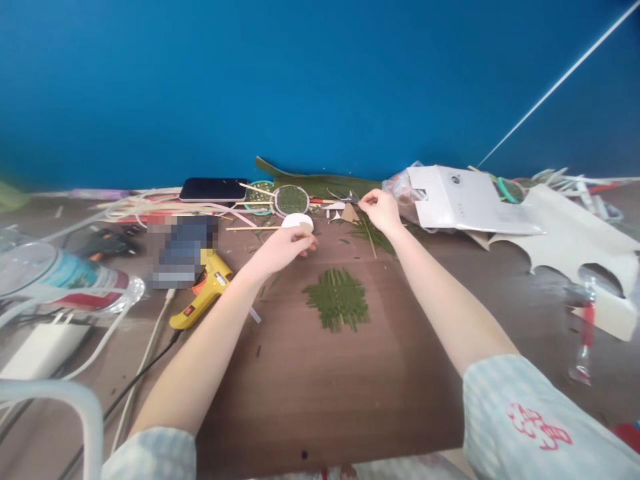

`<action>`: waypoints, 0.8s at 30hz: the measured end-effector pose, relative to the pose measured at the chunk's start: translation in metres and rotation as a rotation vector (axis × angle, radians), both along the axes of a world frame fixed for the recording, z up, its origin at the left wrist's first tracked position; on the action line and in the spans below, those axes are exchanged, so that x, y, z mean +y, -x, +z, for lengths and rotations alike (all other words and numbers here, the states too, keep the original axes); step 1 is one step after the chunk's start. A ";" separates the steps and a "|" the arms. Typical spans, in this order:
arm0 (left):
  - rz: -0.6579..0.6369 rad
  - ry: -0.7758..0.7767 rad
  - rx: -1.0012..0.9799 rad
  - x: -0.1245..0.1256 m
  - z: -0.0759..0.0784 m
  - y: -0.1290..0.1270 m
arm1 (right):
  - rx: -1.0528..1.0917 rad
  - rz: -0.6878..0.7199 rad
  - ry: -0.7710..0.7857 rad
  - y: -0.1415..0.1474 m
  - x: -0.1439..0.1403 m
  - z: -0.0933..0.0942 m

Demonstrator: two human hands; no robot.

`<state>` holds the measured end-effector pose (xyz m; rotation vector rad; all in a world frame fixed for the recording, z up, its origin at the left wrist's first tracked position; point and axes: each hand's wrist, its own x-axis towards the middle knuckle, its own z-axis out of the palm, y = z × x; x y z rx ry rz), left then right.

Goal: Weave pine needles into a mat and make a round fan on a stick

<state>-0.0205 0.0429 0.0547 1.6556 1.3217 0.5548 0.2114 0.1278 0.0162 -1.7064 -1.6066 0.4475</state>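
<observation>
My left hand hovers over the table's middle with its fingers curled down. Just behind it is a white disc, and a thin wooden stick runs out to the left. What its fingers hold, if anything, is hidden. Farther right, my right hand pinches thumb and fingers together against a small dark, pointed thing too small to name. A brown card scrap lies beside those fingertips. Between my forearms lies a flat mat of woven green leaf strips, touched by neither hand.
A yellow glue gun with a cord lies left, near a dark phone and a plastic bottle. Round green pieces on sticks lie at the back. A white box and cut white card are right.
</observation>
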 end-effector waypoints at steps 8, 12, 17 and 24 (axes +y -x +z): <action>0.013 0.038 -0.095 -0.006 0.006 -0.006 | 0.839 0.359 0.166 0.003 -0.044 0.039; -0.062 0.177 -0.287 -0.013 0.006 -0.012 | 0.869 0.588 0.234 0.016 -0.073 0.044; -0.251 0.268 -0.381 -0.015 0.000 -0.013 | 0.864 0.779 0.185 0.026 -0.088 0.033; -0.295 0.057 -0.081 -0.010 -0.001 -0.005 | 0.841 0.730 0.287 0.009 -0.083 0.024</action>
